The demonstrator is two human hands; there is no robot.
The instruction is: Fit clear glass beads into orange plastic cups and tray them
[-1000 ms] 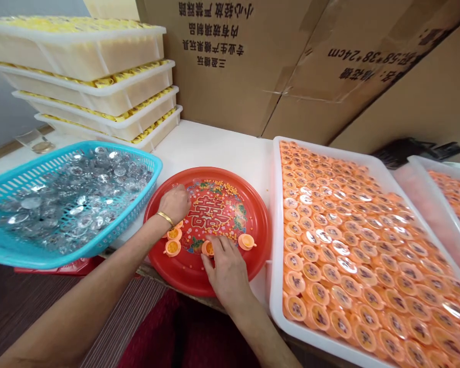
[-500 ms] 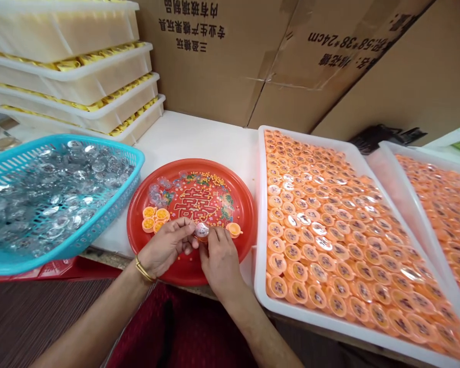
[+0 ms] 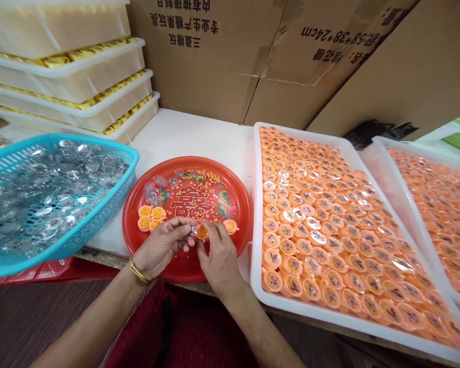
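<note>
Over the near part of a round red tray (image 3: 184,273), my right hand (image 3: 220,255) pinches a small orange toy cup (image 3: 202,233) with yellow bits in it. Close against the cup, my left hand (image 3: 164,243) holds a clear plastic lid (image 3: 193,230) between thumb and fingers. Several filled orange cups (image 3: 144,210) sit together at the tray's left, beside a few loose clear lids (image 3: 152,194). A single orange cup (image 3: 231,226) stands at the tray's right. Small yellow candy bits (image 3: 212,177) lie scattered at the tray's far side.
A blue basket (image 3: 132,168) heaped with clear lids stands at left. Behind it rise stacked white bins (image 3: 99,120) with yellow pieces. To the right lies a white bin (image 3: 256,204) full of lidded orange cups, with another similar bin (image 3: 383,153) beyond. Cardboard boxes (image 3: 214,76) line the back.
My left hand came from the loose lids at the tray's left to my right hand, bringing a clear lid. My right hand lifted a cup. The lid now sits tilted off the cup's top.
</note>
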